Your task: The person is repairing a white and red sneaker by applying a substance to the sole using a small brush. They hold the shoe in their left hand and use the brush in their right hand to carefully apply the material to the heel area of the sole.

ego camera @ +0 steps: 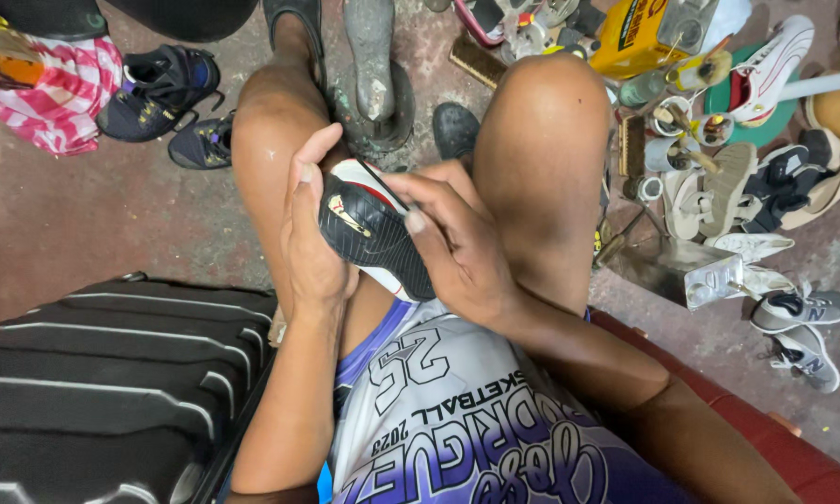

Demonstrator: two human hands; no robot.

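Note:
A black, white and red sneaker [375, 233] lies sole-up between my knees. My left hand [310, 233] wraps around its left side and holds it steady. My right hand [452, 243] pinches a thin dark tool [382, 183], perhaps a needle or awl, whose tip rests at the shoe's upper edge near the sole. Both forearms reach up from my lap, over a white and purple sports jersey [448, 420].
A black ribbed hard suitcase [103, 383] sits at lower left. A metal shoe last stand [375, 84] is ahead between my feet. Dark sneakers [163, 89] lie upper left; many shoes, brushes, jars and a yellow container [639, 33] crowd the right. A red seat edge [765, 434] runs lower right.

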